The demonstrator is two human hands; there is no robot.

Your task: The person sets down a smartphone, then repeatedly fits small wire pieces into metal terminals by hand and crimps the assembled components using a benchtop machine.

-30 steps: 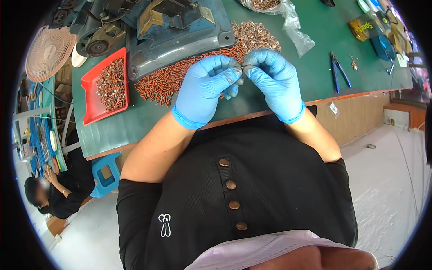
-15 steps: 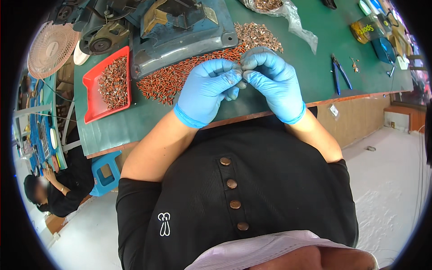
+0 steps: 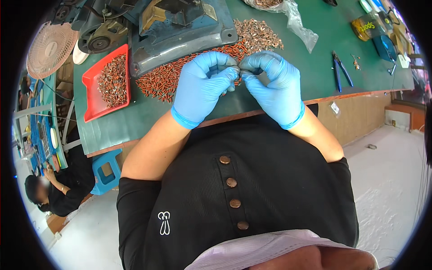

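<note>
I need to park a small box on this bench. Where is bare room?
Bare green mat lies between the right hand and the pliers, and below the red tray. The loose pile by the machine base is crowded.

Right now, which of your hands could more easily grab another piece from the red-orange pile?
Probably the left hand: it sits directly beside the pile of small red-orange parts, while the right hand lies farther away, past it.

Left hand (image 3: 202, 87): knuckles drawn closer against the right hand (image 3: 274, 87) than 1 second ago; fingertips now meeting over a small dark part (image 3: 238, 72), too small to identify. Both hands: shifted slightly away from the body, nearer the pile of reddish-orange pieces (image 3: 166, 81).
</note>
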